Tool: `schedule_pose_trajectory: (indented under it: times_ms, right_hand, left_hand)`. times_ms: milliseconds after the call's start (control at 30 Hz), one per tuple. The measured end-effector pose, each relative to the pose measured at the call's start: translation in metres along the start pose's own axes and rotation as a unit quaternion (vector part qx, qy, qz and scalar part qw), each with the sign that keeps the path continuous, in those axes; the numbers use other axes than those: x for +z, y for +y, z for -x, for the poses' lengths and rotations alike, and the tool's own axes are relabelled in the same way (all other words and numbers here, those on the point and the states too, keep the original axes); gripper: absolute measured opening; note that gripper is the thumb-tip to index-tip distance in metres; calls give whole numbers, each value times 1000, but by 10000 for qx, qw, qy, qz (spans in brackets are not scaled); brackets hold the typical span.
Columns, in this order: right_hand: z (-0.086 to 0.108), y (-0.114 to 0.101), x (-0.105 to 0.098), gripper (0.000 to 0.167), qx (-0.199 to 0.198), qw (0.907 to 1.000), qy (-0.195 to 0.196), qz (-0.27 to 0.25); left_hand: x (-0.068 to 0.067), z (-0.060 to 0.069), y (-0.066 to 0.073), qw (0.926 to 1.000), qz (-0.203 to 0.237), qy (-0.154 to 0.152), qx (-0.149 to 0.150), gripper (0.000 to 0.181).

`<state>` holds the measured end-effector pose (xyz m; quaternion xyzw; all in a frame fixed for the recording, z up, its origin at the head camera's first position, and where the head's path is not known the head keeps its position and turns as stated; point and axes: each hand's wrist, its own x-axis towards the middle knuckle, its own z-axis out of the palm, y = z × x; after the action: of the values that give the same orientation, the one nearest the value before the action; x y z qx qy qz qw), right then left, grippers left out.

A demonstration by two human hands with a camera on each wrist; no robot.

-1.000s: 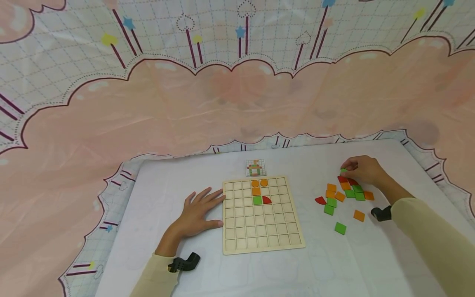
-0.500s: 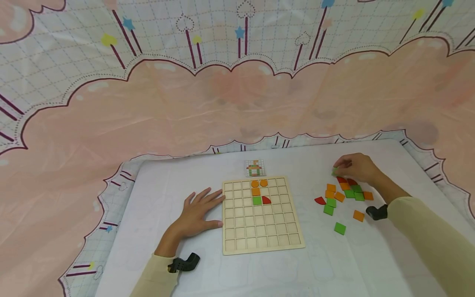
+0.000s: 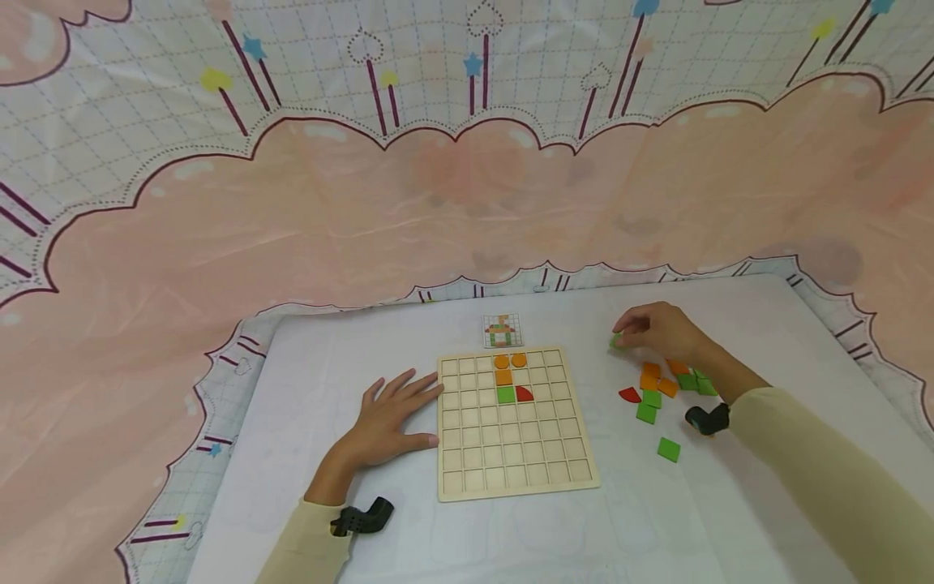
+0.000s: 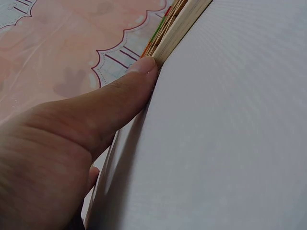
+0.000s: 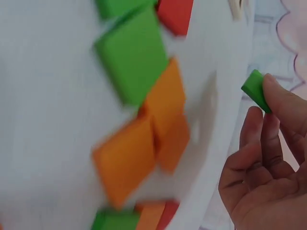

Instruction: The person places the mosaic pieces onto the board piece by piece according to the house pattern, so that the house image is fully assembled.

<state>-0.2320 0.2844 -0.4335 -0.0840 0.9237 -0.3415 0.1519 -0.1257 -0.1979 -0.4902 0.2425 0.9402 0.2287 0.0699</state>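
A smooth peach-and-white printed cloth [image 3: 467, 211], with scalloped edges and dashed lines, hangs beyond the flat, matte white worktop [image 3: 314, 365]. On this lies the square board [image 3: 518, 454] of pale wood, cut into shallow cells. The left hand [image 3: 387, 418] has its fingers spread and touches the board's left edge, its grip released. The right hand [image 3: 660, 328], right of the board, has its grip pinching a flat, thick-edged green tile [image 5: 255, 87] between thumb and fingers. A gridded pattern card [image 3: 502, 330] lies just beyond the board, which carries an orange square [image 3: 503, 377], a green square [image 3: 506, 395], two orange discs [image 3: 502, 362] and a red quarter-circle [image 3: 524, 393]. Loose orange, green and red pieces [image 3: 667, 387] lie scattered on the right. Compared with a second ago, the right hand and its tile have shifted left, toward the board; the left hand and the set pieces are unchanged.
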Motion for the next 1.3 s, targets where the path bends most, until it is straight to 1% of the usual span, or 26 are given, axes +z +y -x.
schedule_pose_trajectory:
  times_ms: [67,233,400,533,733,833,1000,1300]
  right_hand:
    - [-2,-5,6,25,7,9999,-43,-138]
    - [-8,-15,21,24,-127,9992,-116,-368]
    - [-12,-24,32,23,-422,9975,-211,-533]
    - [-13,-37,39,22,-682,9954,-235,-627]
    - [-19,-51,54,19,-712,9930,-511,-794]
    - [-22,-56,64,20,-742,9911,-650,-898]
    - [-25,-70,79,20,-832,9867,-782,-1155]
    - [-29,-92,101,12,-1263,9809,-893,-1182]
  left_hand:
    - [0,0,0,10000,-3,-5,-2,83]
    - [-1,1,0,10000,5,-4,4,83]
    - [0,0,-1,10000,-23,-7,-3,83]
    - [0,0,-1,10000,-56,-7,-1,83]
    - [-1,0,-1,10000,-68,13,36,82]
    - [-1,-1,-1,10000,-72,35,33,81]
    - [-1,-1,-1,10000,-92,26,15,81]
    - [-3,-1,0,9999,-102,3,23,81]
